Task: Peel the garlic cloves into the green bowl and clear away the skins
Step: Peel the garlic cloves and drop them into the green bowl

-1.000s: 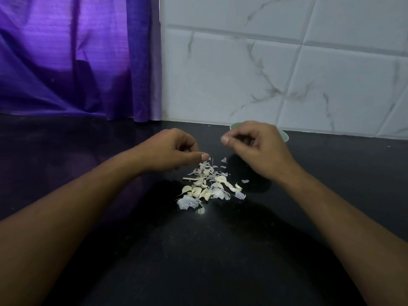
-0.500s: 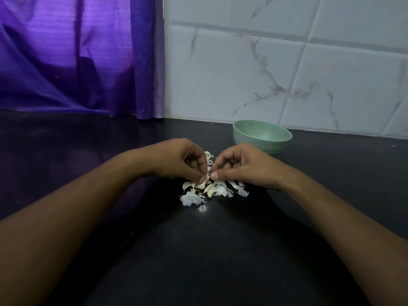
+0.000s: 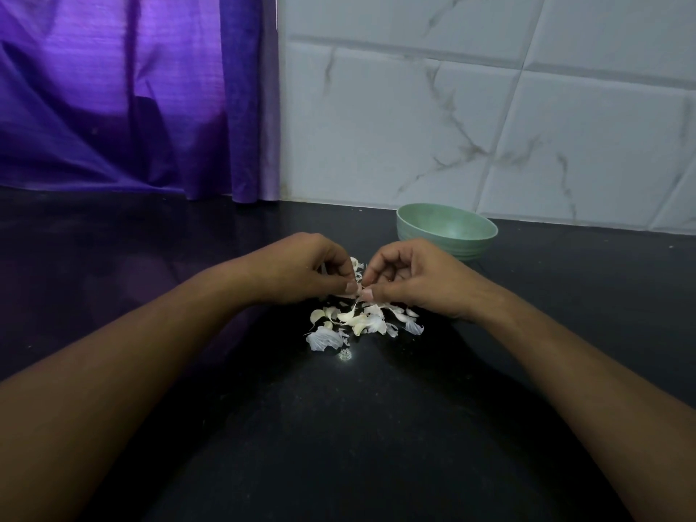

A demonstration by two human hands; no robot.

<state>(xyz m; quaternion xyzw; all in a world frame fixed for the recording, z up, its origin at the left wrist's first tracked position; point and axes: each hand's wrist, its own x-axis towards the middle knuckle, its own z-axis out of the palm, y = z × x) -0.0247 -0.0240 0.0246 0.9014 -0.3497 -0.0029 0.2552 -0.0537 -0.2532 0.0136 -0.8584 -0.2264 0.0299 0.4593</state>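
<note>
Garlic peeling on the table (image 3: 339,438)
Your left hand (image 3: 301,271) and right hand (image 3: 420,278) pinch one garlic piece (image 3: 358,289), fingers (image 3: 368,294) curled, above the skins (image 3: 356,324); green bowl (image 3: 446,229) stands behind.

- Curtain (image 3: 132,96): deep purple, brighter violet where light comes through, darker in the folds, with a fine horizontal weave.
- Wall tiles (image 3: 489,126): white, with thin grey-brown marble veins and grey joints.
- Counter (image 3: 339,446): glossy black with faint pale speckles, and a purple sheen at the left below the curtain.
- Bowl (image 3: 478,247): pale green, plain, inside and out.
- Garlic cloves (image 3: 348,316): cream to pale yellow.
- Skins (image 3: 322,339): white, partly see-through, faintly streaked.
</note>
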